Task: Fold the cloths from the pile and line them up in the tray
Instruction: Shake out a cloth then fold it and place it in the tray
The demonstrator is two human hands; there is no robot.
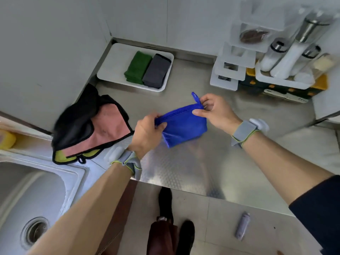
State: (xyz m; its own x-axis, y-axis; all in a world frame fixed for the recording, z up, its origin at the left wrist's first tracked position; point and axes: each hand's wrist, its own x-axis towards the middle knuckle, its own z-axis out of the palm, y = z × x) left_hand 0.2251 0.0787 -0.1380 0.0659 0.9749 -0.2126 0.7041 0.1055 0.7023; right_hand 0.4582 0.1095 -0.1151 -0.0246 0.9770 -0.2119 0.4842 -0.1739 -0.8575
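Observation:
A folded blue cloth (184, 126) with a hanging loop hangs over the steel counter, held up by both hands. My left hand (147, 134) pinches its left top corner and my right hand (215, 112) pinches its right top corner by the loop. The white tray (114, 59) stands at the back left by the wall, with a folded green cloth (137, 67) and a folded dark grey cloth (156, 71) side by side in its right half. The pile (92, 126) of black, pink and yellow cloths lies left of my left hand.
A steel sink (36, 190) sits at the lower left with a yellow sponge (6, 139) behind it. A white rack with jars and shakers (287, 57) fills the back right. The counter's front edge (211, 196) runs below my hands, with the floor and my shoes beyond it.

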